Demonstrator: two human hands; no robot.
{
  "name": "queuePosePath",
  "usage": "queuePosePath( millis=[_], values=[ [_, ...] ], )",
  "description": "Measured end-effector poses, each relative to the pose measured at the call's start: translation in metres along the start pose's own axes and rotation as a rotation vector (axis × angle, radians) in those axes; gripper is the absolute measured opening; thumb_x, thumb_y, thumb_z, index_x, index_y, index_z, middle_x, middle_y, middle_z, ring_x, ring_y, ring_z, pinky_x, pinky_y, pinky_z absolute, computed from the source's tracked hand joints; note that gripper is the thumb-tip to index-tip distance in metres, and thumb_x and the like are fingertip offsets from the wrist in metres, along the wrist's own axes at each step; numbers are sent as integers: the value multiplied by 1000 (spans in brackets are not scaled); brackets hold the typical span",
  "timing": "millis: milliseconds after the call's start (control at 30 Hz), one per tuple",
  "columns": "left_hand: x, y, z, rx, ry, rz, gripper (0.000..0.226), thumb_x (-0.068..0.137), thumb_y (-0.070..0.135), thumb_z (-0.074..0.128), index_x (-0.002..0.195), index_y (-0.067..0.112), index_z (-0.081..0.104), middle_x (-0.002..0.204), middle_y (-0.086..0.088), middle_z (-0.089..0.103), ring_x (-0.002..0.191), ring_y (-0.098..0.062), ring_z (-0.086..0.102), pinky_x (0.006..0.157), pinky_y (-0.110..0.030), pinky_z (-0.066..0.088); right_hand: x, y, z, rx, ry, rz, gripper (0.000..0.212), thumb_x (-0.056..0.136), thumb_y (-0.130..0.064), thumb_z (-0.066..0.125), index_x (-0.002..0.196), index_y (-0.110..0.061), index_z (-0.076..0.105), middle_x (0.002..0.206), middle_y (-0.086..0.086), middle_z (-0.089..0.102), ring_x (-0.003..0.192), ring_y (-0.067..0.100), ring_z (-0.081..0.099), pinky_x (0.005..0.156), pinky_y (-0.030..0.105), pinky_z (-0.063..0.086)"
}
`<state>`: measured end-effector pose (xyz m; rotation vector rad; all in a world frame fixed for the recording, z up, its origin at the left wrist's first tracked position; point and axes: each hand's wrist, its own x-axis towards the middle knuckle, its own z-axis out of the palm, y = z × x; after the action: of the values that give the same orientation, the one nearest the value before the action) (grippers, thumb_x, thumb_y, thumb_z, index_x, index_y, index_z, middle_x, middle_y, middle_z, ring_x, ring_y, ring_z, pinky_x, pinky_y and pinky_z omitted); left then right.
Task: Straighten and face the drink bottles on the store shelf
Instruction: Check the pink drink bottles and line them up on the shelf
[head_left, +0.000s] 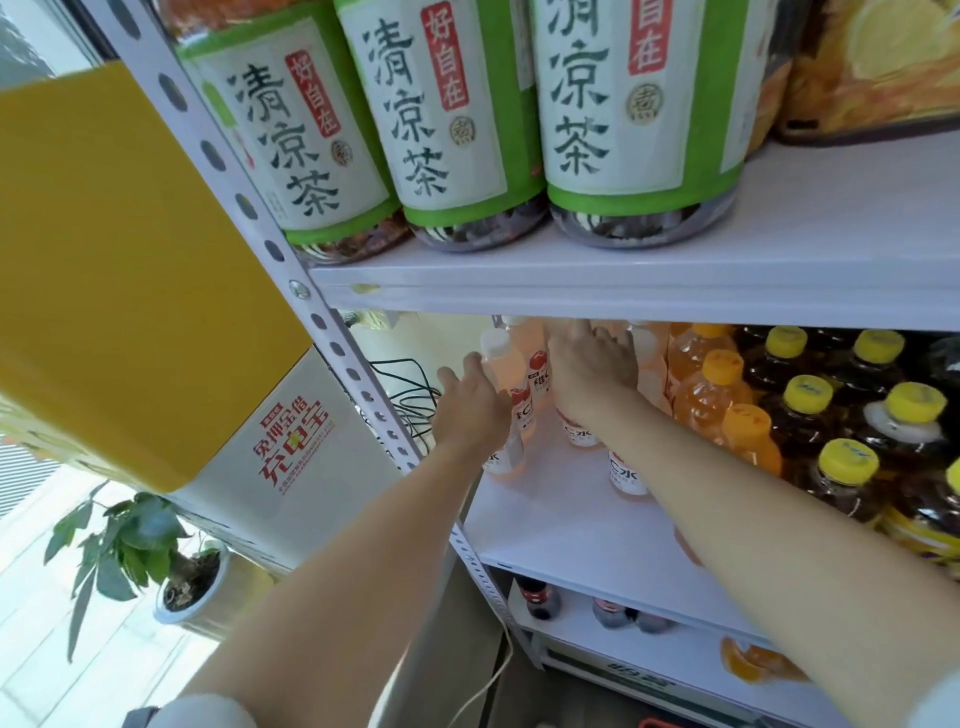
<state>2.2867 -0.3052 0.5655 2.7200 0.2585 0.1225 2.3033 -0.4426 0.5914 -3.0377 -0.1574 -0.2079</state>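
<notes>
White shelf (561, 525), pink drink bottles (626, 467), orange bottles (701, 395), dark yellow-capped bottles (841, 483)

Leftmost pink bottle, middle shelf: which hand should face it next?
Left, probably. The left hand already holds the leftmost pink bottle; the right hand is deeper in the shelf, over the pink bottles to its right.
</notes>
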Motion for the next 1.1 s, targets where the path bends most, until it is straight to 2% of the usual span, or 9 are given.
queuePosePath(
  millis=[167, 300, 400, 533, 633, 733, 867, 1000, 1100],
  values=[
    [-15, 4, -9, -25, 8, 8, 88, 83, 4, 61, 153, 9, 7, 140, -21, 22, 83, -33, 51, 68, -34, 41, -15, -12, 2, 39, -42, -12, 41, 83, 7, 54, 124, -1, 54, 124, 22, 49, 111, 39, 54, 78, 41, 48],
    [-40, 1, -23, -13, 58, 198, 84, 77, 0, 61, 150, 11, 21, 145, -14, 23, 100, -36, 56, 68, -36, 45, -44, -3, -11, 96, 41, -73, 28, 84, -1, 58, 112, -7, 56, 112, 16, 55, 102, 35, 55, 66, 34, 36],
    [-70, -8, -25, -259, 21, 358, 72, 81, 10, 69, 146, 13, 37, 144, -6, 39, 121, -24, 51, 91, -36, 48, -74, 8, -35, 236, 135, -171, 30, 84, -8, 57, 114, -13, 56, 108, 13, 59, 98, 34, 56, 69, 34, 39],
    [-120, -7, -28, -752, -326, 362, 76, 79, 25, 79, 143, 34, 39, 134, 23, 54, 123, 5, 49, 100, -13, 39, -124, 20, -69, 535, 221, -209, 44, 85, -10, 66, 125, -27, 59, 121, 1, 64, 108, 25, 55, 87, 35, 45],
    [-144, 0, -33, -1029, -572, 367, 65, 79, 16, 80, 136, 22, 48, 124, -1, 66, 117, -20, 63, 99, -36, 50, -156, 31, -86, 810, 116, -202, 48, 88, -11, 66, 121, -44, 57, 122, -26, 60, 114, -3, 52, 94, 19, 41],
    [-165, 11, -37, -1143, -694, 374, 54, 77, 17, 77, 126, 10, 53, 108, -5, 70, 105, -23, 66, 90, -33, 53, -178, 42, -93, 1137, -9, -192, 36, 86, -14, 71, 111, -40, 65, 109, -24, 68, 96, -7, 62, 77, 11, 47],
    [-201, 38, -27, -1330, -593, 199, 57, 68, 26, 76, 117, 3, 57, 97, -9, 71, 94, -27, 67, 83, -38, 54, -205, 52, -81, 1394, 48, -62, 42, 80, -41, 73, 120, -32, 64, 112, -10, 71, 101, 5, 67, 84, 28, 55],
    [-222, 61, -21, -1501, -495, 32, 70, 68, 29, 77, 125, -3, 54, 108, -25, 68, 99, -43, 66, 88, -53, 54, -247, 71, -50, 1423, -42, 85, 62, 66, -75, 67, 121, -53, 53, 116, -13, 66, 109, 7, 64, 91, 34, 51],
    [-228, 77, -26, -1605, -412, -112, 79, 64, 35, 78, 130, 0, 52, 114, -24, 67, 100, -41, 67, 90, -55, 54, -286, 80, -32, 1475, -164, 87, 77, 61, -70, 77, 129, -54, 44, 124, -16, 62, 114, 3, 61, 91, 32, 53]
  ],
)
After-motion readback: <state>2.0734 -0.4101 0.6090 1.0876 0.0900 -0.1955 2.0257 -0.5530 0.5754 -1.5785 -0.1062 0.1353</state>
